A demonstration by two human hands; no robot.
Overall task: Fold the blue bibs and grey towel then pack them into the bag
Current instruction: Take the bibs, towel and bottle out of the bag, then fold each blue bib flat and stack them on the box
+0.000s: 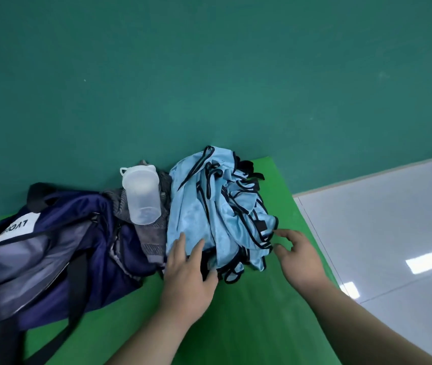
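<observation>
A crumpled pile of light blue bibs [217,212] with black trim sits on a bright green mat [249,312], near its far edge. The left hand [186,275] lies flat on the pile's near left corner, fingers straight and spread, gripping nothing. The right hand [299,256] is at the pile's near right corner, fingers loosely curled and holding nothing; whether the fingertips touch the cloth is unclear. Just left of the bibs lies a rumpled grey towel [151,233], with a clear plastic bottle [141,196] resting on it. Further left — partly on the mat — a navy bag [38,254] slumps, touching the towel.
</observation>
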